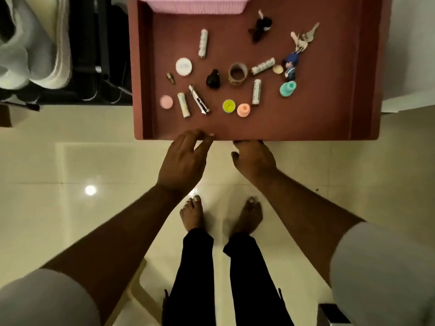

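The reddish-brown table (306,123) stands on pale glossy tiles, with small things scattered round a tape ring (237,74) near its middle. My left hand (183,161) is left of the ring and much closer to me. Its fingers are loosely spread and hold nothing, the tips just over the table's near edge. Between that hand and the ring lie a white tube (183,108) and a nail clipper (199,100), close together. The tube's long axis runs almost straight away from me, its near end leaning slightly right. The clipper slants more, far end left and near end right. My right hand (255,161) is almost directly toward me from the ring. Its fingers bend out of sight at the edge, so I cannot tell whether they grip it. Beyond the ring, a pink basket (195,5) is cut off by the frame.
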`<state>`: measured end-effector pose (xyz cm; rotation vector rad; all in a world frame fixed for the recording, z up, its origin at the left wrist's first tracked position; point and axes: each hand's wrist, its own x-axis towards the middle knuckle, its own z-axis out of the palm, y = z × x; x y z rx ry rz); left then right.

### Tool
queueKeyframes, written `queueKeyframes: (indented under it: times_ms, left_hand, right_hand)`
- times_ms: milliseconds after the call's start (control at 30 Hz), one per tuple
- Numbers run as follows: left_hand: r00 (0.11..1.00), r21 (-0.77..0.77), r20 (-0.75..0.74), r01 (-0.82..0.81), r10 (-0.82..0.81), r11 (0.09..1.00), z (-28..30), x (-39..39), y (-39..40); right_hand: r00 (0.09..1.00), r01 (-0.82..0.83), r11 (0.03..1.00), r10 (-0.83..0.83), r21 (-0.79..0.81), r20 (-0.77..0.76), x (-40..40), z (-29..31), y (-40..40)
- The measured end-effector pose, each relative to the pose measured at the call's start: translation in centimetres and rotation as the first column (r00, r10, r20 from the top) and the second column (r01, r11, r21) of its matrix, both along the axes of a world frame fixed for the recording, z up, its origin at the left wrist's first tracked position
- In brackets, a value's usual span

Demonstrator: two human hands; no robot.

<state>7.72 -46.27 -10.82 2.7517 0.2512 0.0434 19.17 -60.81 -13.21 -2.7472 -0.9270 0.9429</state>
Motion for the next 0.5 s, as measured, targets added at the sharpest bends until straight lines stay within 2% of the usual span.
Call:
queueKeyframes:
  times_ms: [133,300,400,500]
  left_hand:
    - [1.0,0.038,-0.001,0.02,-0.02,0.999,-1.1,-0.5,-0.6]
    - [0.985,0.074,-0.168,0.047,-0.034,0.996,-1.6,-2.2,-0.7]
    - [0.986,0.104,-0.164,0.038,-0.021,0.994,-1.2,-2.4,-1.1]
    - [0.968,0.099,-0.25,0.039,-0.013,0.994,-2.0,-4.2,-1.7]
  right_hand:
    - [0.993,0.098,0.993,-0.093,-0.071,0.078,-0.6,-0.3,0.2]
    - [0.987,0.162,0.982,-0.162,-0.099,0.005,-0.6,0.4,0.6]
    - [0.984,0.166,0.975,-0.173,-0.151,-0.036,-1.9,1.1,-0.3]
    - [0.983,0.143,0.963,-0.164,-0.229,-0.078,-5.6,1.6,-2.5]
